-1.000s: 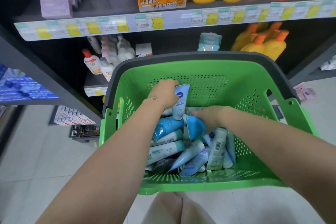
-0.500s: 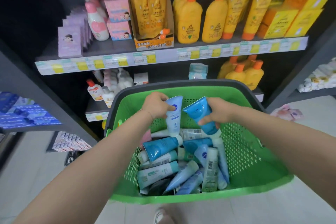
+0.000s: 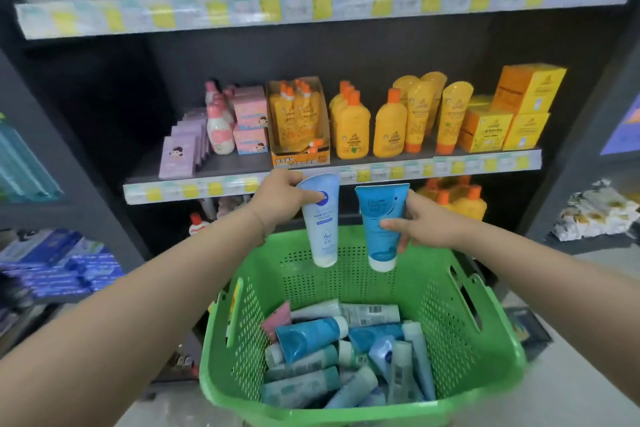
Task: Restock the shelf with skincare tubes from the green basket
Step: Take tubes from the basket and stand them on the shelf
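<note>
My left hand (image 3: pixel 278 199) grips a pale blue skincare tube (image 3: pixel 320 222) near its crimped top, cap hanging down. My right hand (image 3: pixel 420 224) pinches a darker blue tube (image 3: pixel 377 224) the same way. Both tubes hang above the far rim of the green basket (image 3: pixel 464 340), which holds several more blue, teal and white tubes (image 3: pixel 311 336) lying in a heap. Both hands are just in front of the edge of the middle shelf (image 3: pixel 194 189).
The middle shelf carries purple boxes (image 3: pixel 178 156), pink bottles (image 3: pixel 220 130), and yellow bottles and boxes (image 3: pixel 388 125). A top shelf (image 3: pixel 242 10) with pale bottles is blurred. Blue packs (image 3: pixel 59 263) fill a side rack at left. Pale floor lies at right.
Both hands have lifted their tubes out of the basket and up to the middle shelf's edge. The view has tilted upward, revealing the top shelf.
</note>
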{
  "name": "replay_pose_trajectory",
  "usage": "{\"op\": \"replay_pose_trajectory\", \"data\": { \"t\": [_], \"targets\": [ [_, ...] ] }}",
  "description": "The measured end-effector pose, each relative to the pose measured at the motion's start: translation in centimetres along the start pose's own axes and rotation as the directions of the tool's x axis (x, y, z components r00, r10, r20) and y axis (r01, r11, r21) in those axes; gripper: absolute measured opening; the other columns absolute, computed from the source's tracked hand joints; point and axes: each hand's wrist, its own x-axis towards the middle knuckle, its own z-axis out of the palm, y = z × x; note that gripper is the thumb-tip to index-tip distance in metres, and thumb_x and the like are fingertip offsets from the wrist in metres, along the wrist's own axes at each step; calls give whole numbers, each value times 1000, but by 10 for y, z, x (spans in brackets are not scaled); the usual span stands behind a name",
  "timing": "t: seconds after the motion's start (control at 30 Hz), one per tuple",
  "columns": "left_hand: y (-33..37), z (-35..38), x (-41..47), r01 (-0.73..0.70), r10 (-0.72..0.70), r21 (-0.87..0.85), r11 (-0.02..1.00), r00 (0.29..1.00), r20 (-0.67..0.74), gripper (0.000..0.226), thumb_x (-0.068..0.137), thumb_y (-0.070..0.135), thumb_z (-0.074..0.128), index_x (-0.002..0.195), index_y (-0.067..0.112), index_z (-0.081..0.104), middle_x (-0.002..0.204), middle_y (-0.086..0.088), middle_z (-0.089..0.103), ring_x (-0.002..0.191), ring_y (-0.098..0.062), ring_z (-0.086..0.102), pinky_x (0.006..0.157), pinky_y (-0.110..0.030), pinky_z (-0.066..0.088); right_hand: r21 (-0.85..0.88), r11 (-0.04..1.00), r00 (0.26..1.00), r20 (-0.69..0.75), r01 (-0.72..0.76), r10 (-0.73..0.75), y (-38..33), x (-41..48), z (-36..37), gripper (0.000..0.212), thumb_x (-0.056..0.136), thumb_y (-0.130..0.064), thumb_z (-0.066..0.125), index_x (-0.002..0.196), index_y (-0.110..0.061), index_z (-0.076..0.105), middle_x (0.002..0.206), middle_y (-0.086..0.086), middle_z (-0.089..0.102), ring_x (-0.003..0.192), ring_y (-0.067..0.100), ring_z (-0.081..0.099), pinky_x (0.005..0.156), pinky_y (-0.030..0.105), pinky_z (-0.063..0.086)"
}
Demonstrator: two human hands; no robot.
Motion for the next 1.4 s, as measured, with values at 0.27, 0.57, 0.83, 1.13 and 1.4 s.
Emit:
{"op": "replay_pose_trajectory", "data": {
  "t": [0.27,0.57,0.83,1.13,1.4],
  "targets": [
    [65,-30,-9,-106,102,-115,988,994,-38,18,78,11,74,84,-4,67,68,-2,58,55,-10,49,44,-11,37,37,998,987,-160,43,-37,-53,-9,-39,27,95,-22,57,120,-18,46,98,1,70,61,17,68,46,18,45],
    [116,-53,-20,-174,132,-215,961,972,-195,25,75,18,78,84,-3,69,80,-17,65,68,-25,50,61,-36,41,112,983,951,-288,148,-111,-120,-11,-72,31,92,-24,61,121,-22,49,93,2,71,59,16,68,52,22,51],
    [151,-81,-21,-249,173,-281,927,948,-268,13,76,9,77,86,3,72,94,-19,72,81,-29,67,81,-41,57,20,983,923,-348,181,-163,-164,-7,-92,27,93,-27,61,118,-24,51,102,0,68,62,17,70,55,24,49],
    [181,-130,-16,-346,239,-334,877,916,-322,7,80,6,72,82,9,66,78,-5,68,70,-15,64,52,-19,50,32,968,894,-393,248,-216,-219,8,-100,30,93,-28,60,121,-25,48,93,-1,70,59,14,66,51,20,46],
    [189,-194,3,-403,285,-336,851,893,-350,8,85,10,69,92,8,66,86,-8,67,66,-13,60,50,-17,49,23,949,844,-465,314,-268,-272,43,-89,44,93,-29,60,132,-24,40,109,2,66,59,14,66,53,23,47]
  ]
}}
